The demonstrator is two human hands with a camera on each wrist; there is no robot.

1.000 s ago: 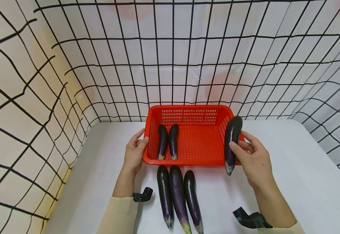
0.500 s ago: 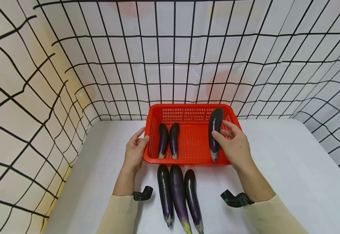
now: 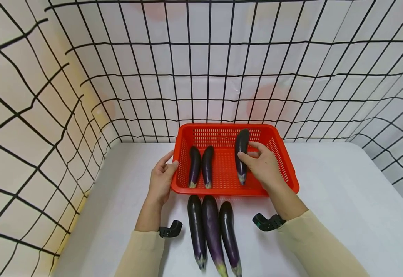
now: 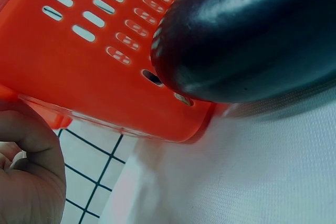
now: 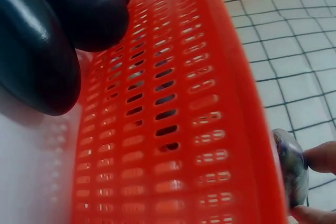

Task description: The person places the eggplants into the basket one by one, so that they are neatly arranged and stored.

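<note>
Head view showed a glossy dark-purple elongated eggplant (image 3: 241, 163) over the red perforated plastic basket (image 3: 218, 191), pinched in your right hand (image 3: 263, 165), long axis near-to-far, pale tip toward you; your left hand (image 3: 161, 177) gripped the basket's left rim.

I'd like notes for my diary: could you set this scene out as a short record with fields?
Container: red basket on a white table
Inside: two eggplants near its left end
Left hand: grips the basket's left rim
Right hand: holds one eggplant over the basket
In front of basket: three eggplants on the table
Behind: black wire grid
</note>
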